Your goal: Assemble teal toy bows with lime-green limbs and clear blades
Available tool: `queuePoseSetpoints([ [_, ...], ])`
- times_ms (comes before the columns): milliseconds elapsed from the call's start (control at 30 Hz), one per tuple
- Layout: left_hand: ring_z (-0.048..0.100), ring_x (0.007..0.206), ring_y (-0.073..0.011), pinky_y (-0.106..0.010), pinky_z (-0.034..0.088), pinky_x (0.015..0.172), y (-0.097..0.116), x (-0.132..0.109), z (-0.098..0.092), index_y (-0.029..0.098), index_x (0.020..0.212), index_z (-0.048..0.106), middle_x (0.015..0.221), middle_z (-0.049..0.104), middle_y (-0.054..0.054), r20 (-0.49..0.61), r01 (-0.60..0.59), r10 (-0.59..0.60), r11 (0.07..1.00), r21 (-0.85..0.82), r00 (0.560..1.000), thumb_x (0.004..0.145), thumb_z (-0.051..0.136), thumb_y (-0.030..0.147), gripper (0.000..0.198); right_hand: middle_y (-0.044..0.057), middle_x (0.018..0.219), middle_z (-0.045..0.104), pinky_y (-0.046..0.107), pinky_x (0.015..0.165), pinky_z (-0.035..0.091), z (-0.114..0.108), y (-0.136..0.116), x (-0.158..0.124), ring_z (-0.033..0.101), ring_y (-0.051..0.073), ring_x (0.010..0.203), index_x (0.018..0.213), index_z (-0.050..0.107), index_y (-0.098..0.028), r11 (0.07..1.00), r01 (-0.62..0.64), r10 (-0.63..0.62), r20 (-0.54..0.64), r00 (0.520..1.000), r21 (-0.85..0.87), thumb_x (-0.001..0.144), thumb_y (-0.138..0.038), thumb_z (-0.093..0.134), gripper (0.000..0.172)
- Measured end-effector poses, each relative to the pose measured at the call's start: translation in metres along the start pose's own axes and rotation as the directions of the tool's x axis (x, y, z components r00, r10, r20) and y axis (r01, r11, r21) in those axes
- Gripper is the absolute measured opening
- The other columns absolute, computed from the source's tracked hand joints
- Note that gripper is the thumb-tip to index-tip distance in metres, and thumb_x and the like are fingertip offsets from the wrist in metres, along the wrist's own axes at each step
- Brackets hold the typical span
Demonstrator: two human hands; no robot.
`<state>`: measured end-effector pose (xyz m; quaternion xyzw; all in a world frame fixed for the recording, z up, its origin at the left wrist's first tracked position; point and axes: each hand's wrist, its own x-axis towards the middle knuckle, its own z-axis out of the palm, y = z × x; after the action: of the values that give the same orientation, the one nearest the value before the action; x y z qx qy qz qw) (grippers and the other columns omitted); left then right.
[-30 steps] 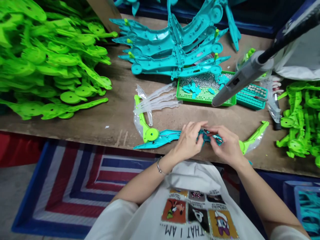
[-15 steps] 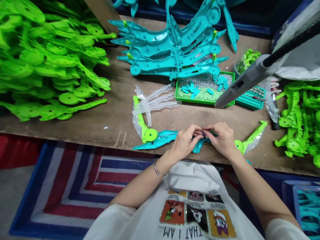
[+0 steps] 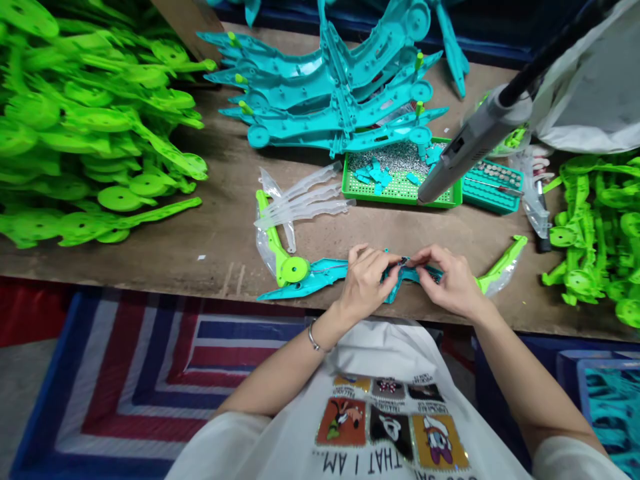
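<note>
A bow-shaped teal plastic part lies along the table's front edge, with a green limb at its left end and another green limb at its right. My left hand rests over its middle, thumb and fingertips closed on a small dark piece. Facing it, my right hand has curled fingers, the fingertips close to that same piece. Whatever those right fingertips grip is too small to make out. Both hands partly cover the teal part's centre.
Behind lie clear plastic strips, a green tray of metal bits and teal pieces, and a teal box. Stacked teal shells stand farther back. Green parts pile up left and right. A grey pole slants over the tray.
My right hand has drawn slightly back from the left, and its thumb has dropped away from the index finger. More of the teal centre shows. The view has shifted a little.
</note>
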<state>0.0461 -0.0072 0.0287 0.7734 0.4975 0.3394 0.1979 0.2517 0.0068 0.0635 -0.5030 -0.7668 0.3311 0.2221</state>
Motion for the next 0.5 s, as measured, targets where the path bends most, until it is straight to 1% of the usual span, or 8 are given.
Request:
queuePoseSetpoints([
  [100, 0.068, 0.087, -0.0182, -0.041, 0.039, 0.097, 0.001, -0.001, 0.002, 0.022, 0.096, 0.064, 0.088, 0.074, 0.0, -0.033, 0.02, -0.02, 1.0, 0.002, 0.999, 0.095, 0.062, 0.023, 0.003, 0.005, 0.092, 0.069, 0.037, 0.077, 0.044, 0.004, -0.001, -0.013, 0.062, 0.023, 0.084, 0.098, 0.058, -0.021, 0.979, 0.057, -0.055, 0.015, 0.998, -0.194, 0.082, -0.015, 0.064, 0.018],
  [200, 0.068, 0.086, -0.0179, -0.039, 0.041, 0.094, 0.002, -0.002, 0.004, 0.021, 0.095, 0.063, 0.088, 0.075, 0.0, -0.066, 0.026, -0.026, 1.0, -0.01, 0.998, 0.094, 0.064, 0.022, 0.002, 0.006, 0.089, 0.068, 0.038, 0.076, 0.041, 0.014, 0.005, -0.021, 0.06, 0.024, 0.085, 0.095, 0.059, -0.021, 0.949, 0.124, -0.118, 0.036, 0.992, -0.29, 0.087, -0.017, 0.062, 0.009],
  [267, 0.068, 0.086, -0.0174, -0.039, 0.041, 0.093, 0.003, -0.002, 0.006, 0.021, 0.096, 0.063, 0.089, 0.075, 0.0, -0.092, 0.027, -0.029, 0.999, -0.025, 0.995, 0.094, 0.064, 0.022, 0.002, 0.005, 0.086, 0.067, 0.038, 0.075, 0.041, 0.019, 0.01, -0.022, 0.059, 0.023, 0.082, 0.094, 0.059, -0.021, 0.946, 0.145, -0.146, 0.019, 0.989, -0.291, 0.089, -0.016, 0.06, 0.007],
  [367, 0.069, 0.084, -0.0169, -0.038, 0.042, 0.091, 0.004, -0.003, 0.007, 0.021, 0.096, 0.063, 0.088, 0.075, 0.0, -0.11, 0.033, -0.037, 0.999, -0.033, 0.993, 0.094, 0.063, 0.021, 0.002, 0.003, 0.084, 0.066, 0.036, 0.075, 0.044, 0.022, 0.016, -0.022, 0.061, 0.02, 0.079, 0.093, 0.059, -0.021, 0.963, 0.175, -0.184, -0.025, 0.983, -0.203, 0.09, -0.014, 0.059, 0.008],
  [433, 0.069, 0.082, -0.017, -0.038, 0.042, 0.089, 0.005, -0.004, 0.008, 0.021, 0.094, 0.063, 0.086, 0.075, 0.0, -0.12, 0.042, -0.044, 0.999, -0.017, 0.992, 0.094, 0.063, 0.021, 0.001, 0.003, 0.086, 0.067, 0.035, 0.077, 0.047, 0.023, 0.018, -0.022, 0.063, 0.019, 0.082, 0.093, 0.059, -0.021, 0.973, 0.179, -0.191, -0.073, 0.979, -0.142, 0.09, -0.011, 0.057, 0.011],
  [500, 0.068, 0.081, -0.0173, -0.037, 0.042, 0.087, 0.005, -0.004, 0.008, 0.021, 0.092, 0.063, 0.084, 0.074, 0.0, -0.13, 0.038, -0.037, 0.999, 0.004, 0.991, 0.094, 0.064, 0.021, 0.002, 0.005, 0.089, 0.068, 0.036, 0.08, 0.049, 0.025, 0.018, -0.022, 0.064, 0.02, 0.086, 0.092, 0.06, -0.021, 0.979, 0.164, -0.178, -0.107, 0.978, -0.125, 0.09, -0.008, 0.055, 0.014],
])
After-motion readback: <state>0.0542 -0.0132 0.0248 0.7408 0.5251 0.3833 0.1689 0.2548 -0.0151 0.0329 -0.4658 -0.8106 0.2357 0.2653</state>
